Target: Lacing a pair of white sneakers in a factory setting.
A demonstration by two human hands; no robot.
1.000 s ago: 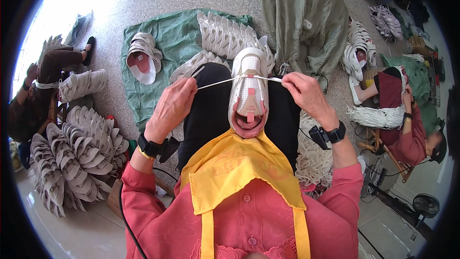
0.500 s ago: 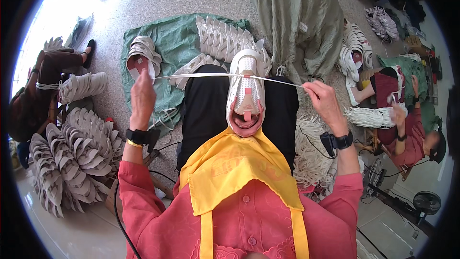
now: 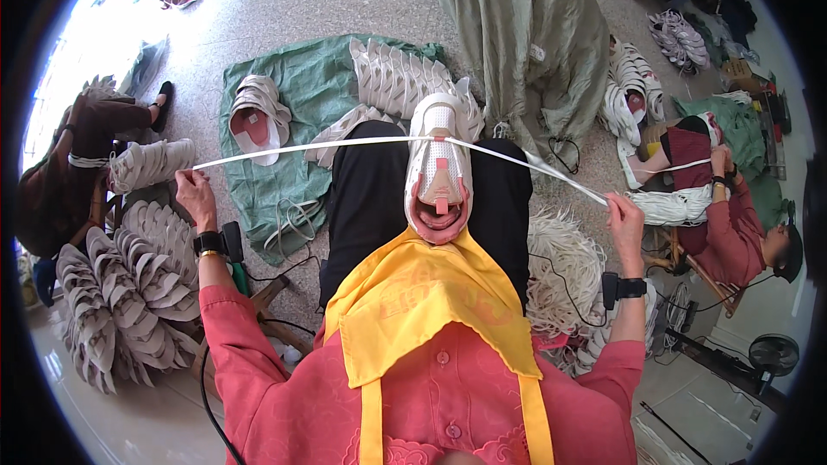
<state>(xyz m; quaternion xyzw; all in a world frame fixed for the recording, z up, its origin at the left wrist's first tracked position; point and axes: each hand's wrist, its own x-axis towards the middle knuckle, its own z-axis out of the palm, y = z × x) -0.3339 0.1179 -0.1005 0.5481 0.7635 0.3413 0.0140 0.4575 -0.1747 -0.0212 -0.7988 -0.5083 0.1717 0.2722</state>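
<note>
A white sneaker (image 3: 438,168) with a pink lining stands toe-up between my knees on my black trousers. A flat white shoelace (image 3: 327,145) runs through its front eyelets and stretches out taut to both sides. My left hand (image 3: 195,194) pinches the lace's left end, far out over the green sheet's edge. My right hand (image 3: 624,218) grips the lace's right end, out over a heap of loose white laces (image 3: 560,267). Both arms are spread wide apart.
A green sheet (image 3: 301,112) on the floor holds a row of white sneakers (image 3: 396,77) and a stacked pair (image 3: 255,114). Piles of grey shoe uppers (image 3: 121,293) lie at my left. A seated person (image 3: 732,215) laces a shoe at right. A grey-green sack (image 3: 525,26) stands ahead.
Both hands have moved outward from beside the sneaker, pulling the lace through until it stretches wide and taut on both sides.
</note>
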